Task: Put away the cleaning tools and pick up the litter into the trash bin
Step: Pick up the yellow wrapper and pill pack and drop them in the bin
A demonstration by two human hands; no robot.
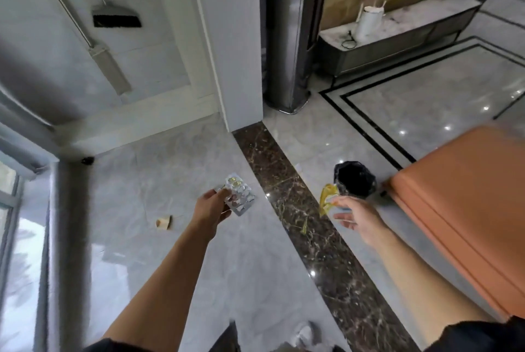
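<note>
My left hand [211, 209] grips a silver blister pack [239, 193] over the grey floor. My right hand [359, 216] pinches a yellow wrapper [326, 199] between thumb and forefinger, just left of and short of a small trash bin [355, 180] lined with a black bag. The bin stands on the floor against the orange sofa. A beige scrap of litter [164, 222] lies on the floor to the left of my left arm. A small white scrap [299, 166] lies beyond the dark floor strip. A broom [116, 15] and a flat mop [109, 67] hang against the white wall at the upper left.
An orange sofa [468, 209] fills the right side. A tall metallic column unit [287, 39] stands by the wall corner, with a low marble-topped cabinet [397, 39] behind it. A window and curtain [28, 238] are at the left. A dark marble strip [306, 224] crosses the floor.
</note>
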